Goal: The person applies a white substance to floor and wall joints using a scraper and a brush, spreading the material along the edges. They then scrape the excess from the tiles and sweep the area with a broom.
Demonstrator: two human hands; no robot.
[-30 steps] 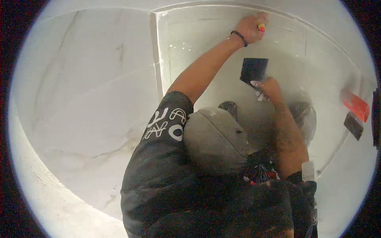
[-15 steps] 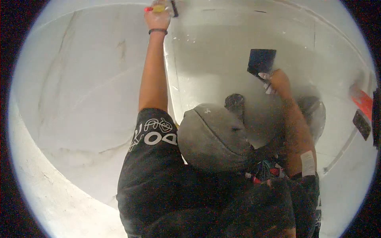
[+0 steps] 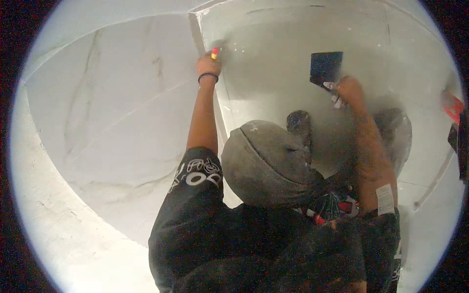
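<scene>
My left hand point(image 3: 207, 66) is closed around a tool with a yellow and red handle point(image 3: 214, 53), which looks like a putty knife. Its working end is not clearly visible. The hand is at the long seam between a white marbled panel point(image 3: 112, 107) and a grey-green smooth surface point(image 3: 268, 58). In my right hand point(image 3: 351, 93) is a wide putty knife point(image 3: 326, 67) with a dark, square blade, held over the grey-green surface. White smears mark the fingers and the handle area.
My bent knee in dusty grey trousers point(image 3: 264, 166) rises between my arms. A dark shoe tip point(image 3: 298, 123) shows beyond it. Along the far right edge is a red and black object point(image 3: 454, 110), partly cut off. White specks dot the surface near the seam.
My left hand has come down along the seam toward me, with the tool still in it. The right hand and its blade have shifted slightly up and right in view.
</scene>
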